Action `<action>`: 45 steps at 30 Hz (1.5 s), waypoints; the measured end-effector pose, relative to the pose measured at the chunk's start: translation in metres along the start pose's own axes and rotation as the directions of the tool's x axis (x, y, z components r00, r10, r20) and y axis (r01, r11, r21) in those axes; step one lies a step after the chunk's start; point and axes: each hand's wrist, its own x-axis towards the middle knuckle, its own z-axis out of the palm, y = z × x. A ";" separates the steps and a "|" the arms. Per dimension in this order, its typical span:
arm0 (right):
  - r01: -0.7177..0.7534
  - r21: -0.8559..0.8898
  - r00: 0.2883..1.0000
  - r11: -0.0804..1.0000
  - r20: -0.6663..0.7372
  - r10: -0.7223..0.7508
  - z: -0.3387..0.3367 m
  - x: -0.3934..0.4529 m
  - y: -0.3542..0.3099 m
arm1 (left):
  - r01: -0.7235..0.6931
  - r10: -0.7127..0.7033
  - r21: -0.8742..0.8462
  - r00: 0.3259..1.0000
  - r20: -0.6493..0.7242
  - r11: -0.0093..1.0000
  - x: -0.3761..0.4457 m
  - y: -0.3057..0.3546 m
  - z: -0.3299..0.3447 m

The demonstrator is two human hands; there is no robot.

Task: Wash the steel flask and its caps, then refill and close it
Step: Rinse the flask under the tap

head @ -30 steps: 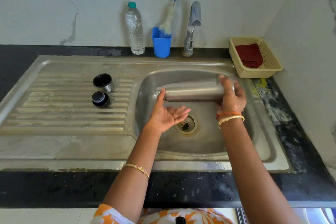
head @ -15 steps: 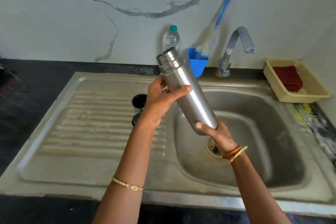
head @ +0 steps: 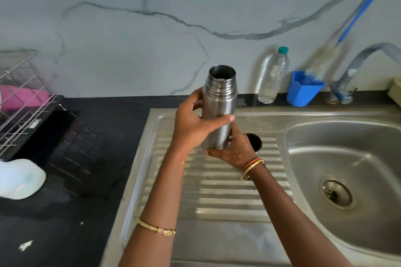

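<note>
Frame centre: uncapped cylindrical steel flask [head: 219,108] held upright; left hand [head: 193,123] wraps its side, right hand [head: 233,151] cups its base.

Uncapped steel flask [head: 219,106] upright above the drainboard [head: 227,197].

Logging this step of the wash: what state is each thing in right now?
Steel flask: uncapped, upright, held over the drainboard.
Left hand: grips the flask's body.
Right hand: holds the flask's base.
Water bottle: capped, upright.
Tap: no water visible.
</note>
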 end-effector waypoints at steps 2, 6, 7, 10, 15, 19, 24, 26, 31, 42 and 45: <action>-0.038 0.000 0.999 0.999 -0.001 0.038 0.019 0.008 0.002 | 0.015 -0.015 0.008 1.000 -0.012 1.000 0.002 -0.018 -0.010; -0.131 -0.035 0.991 0.991 0.017 0.132 0.047 0.016 0.015 | 0.046 -0.045 0.016 0.998 -0.041 0.999 0.001 -0.053 -0.019; -0.145 -0.037 0.989 0.989 0.021 0.146 0.050 0.016 0.017 | 0.048 -0.047 0.014 0.998 -0.045 0.999 0.000 -0.058 -0.019; -0.168 -0.027 0.986 0.985 0.009 0.169 0.059 0.017 0.023 | 0.040 -0.039 0.007 0.999 -0.035 0.999 0.001 -0.068 -0.020; -0.188 -0.010 0.982 0.982 0.021 0.189 0.063 0.017 0.025 | 0.040 -0.040 -0.013 0.999 -0.017 0.999 0.004 -0.076 -0.022; -0.216 0.005 0.975 0.976 0.062 0.215 0.064 0.017 0.030 | 0.070 -0.069 -0.056 0.997 0.021 0.996 0.001 -0.080 -0.021; -0.229 -0.024 0.963 0.973 0.144 0.230 0.058 0.021 0.032 | 0.112 -0.111 -0.123 0.994 0.008 0.986 -0.004 -0.086 -0.015; -0.234 -0.043 0.959 0.971 0.157 0.238 0.056 0.022 0.031 | 0.115 -0.116 -0.123 0.993 -0.004 0.986 -0.005 -0.087 -0.013; -0.220 -0.085 0.953 0.972 0.196 0.233 0.050 0.016 0.022 | 0.163 -0.161 0.041 0.985 -0.062 0.986 -0.017 -0.086 -0.010; -0.372 -0.245 0.915 0.895 -0.260 0.309 -0.055 -0.061 0.033 | 0.486 -0.486 -0.034 0.874 0.016 0.873 -0.103 -0.084 0.026; -0.402 -0.295 0.916 0.867 -0.132 0.380 -0.042 -0.077 0.064 | 0.310 -0.331 0.155 0.934 0.135 0.938 -0.116 -0.091 0.056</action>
